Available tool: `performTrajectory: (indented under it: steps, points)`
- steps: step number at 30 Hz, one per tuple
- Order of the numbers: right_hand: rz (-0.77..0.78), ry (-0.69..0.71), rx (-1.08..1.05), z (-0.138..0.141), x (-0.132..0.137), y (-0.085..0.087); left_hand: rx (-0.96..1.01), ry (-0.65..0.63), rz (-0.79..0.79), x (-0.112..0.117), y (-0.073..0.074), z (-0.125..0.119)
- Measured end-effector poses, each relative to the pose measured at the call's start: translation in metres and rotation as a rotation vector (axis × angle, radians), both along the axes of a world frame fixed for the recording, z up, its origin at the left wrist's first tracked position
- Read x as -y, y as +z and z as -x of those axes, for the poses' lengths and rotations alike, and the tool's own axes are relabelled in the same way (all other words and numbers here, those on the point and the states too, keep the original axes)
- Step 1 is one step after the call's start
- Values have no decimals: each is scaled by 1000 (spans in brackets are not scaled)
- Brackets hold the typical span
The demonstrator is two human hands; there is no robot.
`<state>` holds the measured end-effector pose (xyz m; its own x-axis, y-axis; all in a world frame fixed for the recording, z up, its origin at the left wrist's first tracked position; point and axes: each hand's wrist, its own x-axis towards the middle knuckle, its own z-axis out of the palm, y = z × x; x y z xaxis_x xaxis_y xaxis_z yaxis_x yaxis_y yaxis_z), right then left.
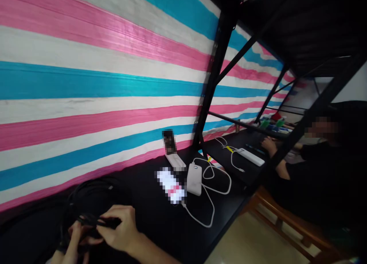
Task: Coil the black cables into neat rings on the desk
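Note:
A coil of black cable (83, 191) lies at the lower left on the black tabletop (149, 233), partly lost against the dark surface. My left hand (75, 239) is closed round a bundle of its strands, at the bottom edge of the view. Just to its right, my right hand (119, 227) pinches the same cable between thumb and fingers. Both hands are close together, and the strands between them are hard to separate by eye.
Right of my hands lie a lit phone (171, 185) and a white power bank (195, 179), with a white charging cord (213, 212). A black metal post (213, 76) rises behind. Beyond it, a seated person (309, 172) in dark clothing works by another white power bank (249, 157).

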<state>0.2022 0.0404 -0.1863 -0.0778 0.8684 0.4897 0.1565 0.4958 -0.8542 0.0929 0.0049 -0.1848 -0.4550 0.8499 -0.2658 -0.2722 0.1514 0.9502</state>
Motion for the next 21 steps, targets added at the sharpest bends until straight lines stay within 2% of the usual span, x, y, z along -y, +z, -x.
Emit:
performTrajectory:
  steps: [3, 6, 13, 17, 19, 21]
  points:
    - [-19, -46, -27, -6, 2, 7, -6, 118, -22, 1, 8, 1]
    - [10, -98, -175, -12, -1, 10, 61, 211, -94, 3, 14, -1]
    - [89, -180, -457, -22, -14, 10, 204, 438, -187, 6, 15, 7]
    - [73, -258, -504, -31, -19, 15, 100, 576, -332, 8, 17, 12]
    - [71, -215, -498, -33, -19, 15, -4, 552, -402, 10, 17, 10]
    - [90, -149, -485, -32, -18, 14, -79, 404, -425, 13, 17, 7]
